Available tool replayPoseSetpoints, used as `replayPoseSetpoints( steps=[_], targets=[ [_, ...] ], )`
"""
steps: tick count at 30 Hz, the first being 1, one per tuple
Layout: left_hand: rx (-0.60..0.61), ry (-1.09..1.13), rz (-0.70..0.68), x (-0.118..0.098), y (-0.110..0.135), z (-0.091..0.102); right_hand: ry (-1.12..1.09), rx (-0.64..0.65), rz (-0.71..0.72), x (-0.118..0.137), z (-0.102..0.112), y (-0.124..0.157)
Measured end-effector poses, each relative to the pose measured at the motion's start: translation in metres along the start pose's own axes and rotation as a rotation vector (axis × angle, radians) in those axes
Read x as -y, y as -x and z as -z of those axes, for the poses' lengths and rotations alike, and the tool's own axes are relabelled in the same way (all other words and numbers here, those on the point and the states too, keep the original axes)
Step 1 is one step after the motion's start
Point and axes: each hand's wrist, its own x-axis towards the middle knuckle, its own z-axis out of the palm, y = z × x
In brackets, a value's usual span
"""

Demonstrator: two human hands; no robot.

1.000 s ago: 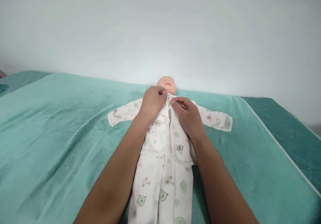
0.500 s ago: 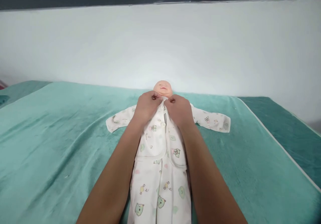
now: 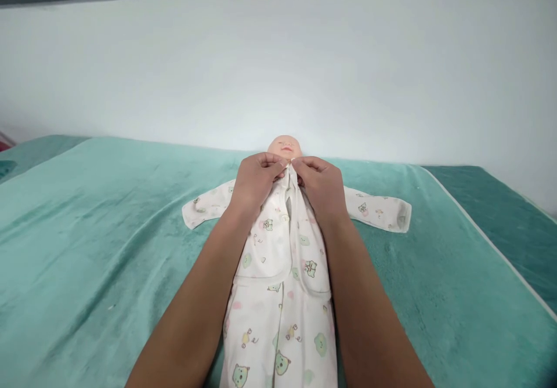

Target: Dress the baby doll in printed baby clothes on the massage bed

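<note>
A baby doll (image 3: 285,144) lies on its back, its head toward the wall. It wears a white baby jacket (image 3: 270,249) printed with small green bears, sleeves spread to both sides, over matching pants (image 3: 300,336). At the doll's neck, my left hand (image 3: 256,179) pinches one side of the jacket's collar. Close beside it, my right hand (image 3: 322,182) pinches the other side, fingertips nearly touching the left ones. The front edges hang apart below the hands, and a pale button (image 3: 284,218) shows on the left edge.
A green plush blanket (image 3: 113,220) with some creases covers the surface beneath the doll. Darker green cloth (image 3: 500,220) with a pale seam lies at the right. A white wall (image 3: 278,57) rises behind, with a dark band along its top.
Both hands have lifted the collar edges slightly up toward the doll's chin. The right hand and its jacket edge have shifted a little to the right. The view has tilted slightly.
</note>
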Motion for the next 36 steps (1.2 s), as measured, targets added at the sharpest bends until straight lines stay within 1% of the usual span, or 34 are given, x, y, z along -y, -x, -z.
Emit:
replayPoseSetpoints(
  steps=[9, 16, 21, 23, 27, 30, 32, 36],
  targets=[
    [0.022, -0.014, -0.016, 0.001, -0.001, 0.003, 0.100, 0.113, 0.054, -0.005, 0.002, -0.002],
    [0.073, -0.035, 0.021, 0.004, -0.003, 0.006, 0.347, 0.149, 0.152, 0.001, -0.001, 0.002],
    [0.064, 0.005, 0.072, 0.003, -0.003, 0.005, 0.374, 0.152, 0.179, 0.001, -0.003, 0.002],
    [0.042, -0.027, 0.070, 0.002, -0.003, 0.004, 0.377, 0.168, 0.178, 0.001, -0.003, 0.003],
    [-0.003, -0.191, -0.023, 0.005, -0.001, 0.004, 0.377, 0.233, 0.123, 0.008, 0.002, 0.012],
    [0.012, -0.264, -0.094, 0.007, 0.002, 0.006, 0.386, 0.250, 0.099, 0.011, 0.007, 0.026],
    [0.025, -0.306, -0.133, 0.008, 0.004, 0.008, 0.414, 0.225, 0.148, 0.010, 0.008, 0.038],
    [0.067, -0.459, -0.218, 0.008, 0.008, 0.011, 0.534, 0.132, 0.310, 0.001, 0.005, 0.062]
  ],
)
